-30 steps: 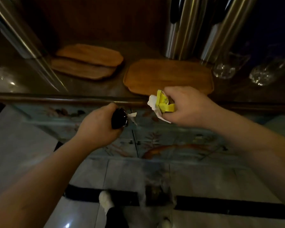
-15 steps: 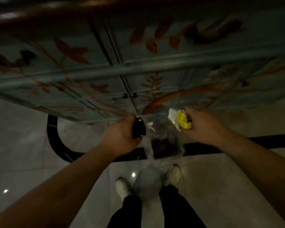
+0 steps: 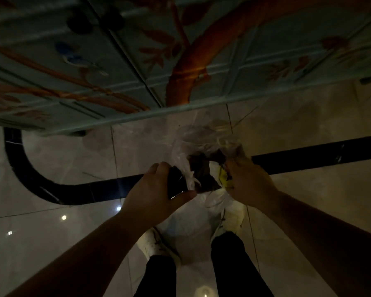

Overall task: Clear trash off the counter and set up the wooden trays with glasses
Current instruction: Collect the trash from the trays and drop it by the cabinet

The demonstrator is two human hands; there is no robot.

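A clear plastic bag (image 3: 198,142) with dark trash inside hangs in front of me above the floor. My left hand (image 3: 156,187) grips a black glossy object (image 3: 176,183) together with the bag's left edge. My right hand (image 3: 248,185) holds the yellow and white wrapper (image 3: 223,179) at the bag's mouth, fingers closed around it and the bag's right edge. The counter, the wooden trays and the glasses are out of view.
The painted cabinet front (image 3: 116,61) with two dark knobs fills the top of the view. Below lies a glossy marble floor (image 3: 62,168) with a black inlay band. My two white shoes (image 3: 156,243) stand right under the bag.
My view tilted from the countertop down to the floor. Both hands dropped and drew together, and the yellow wrapper went from open air to the mouth of the bag.
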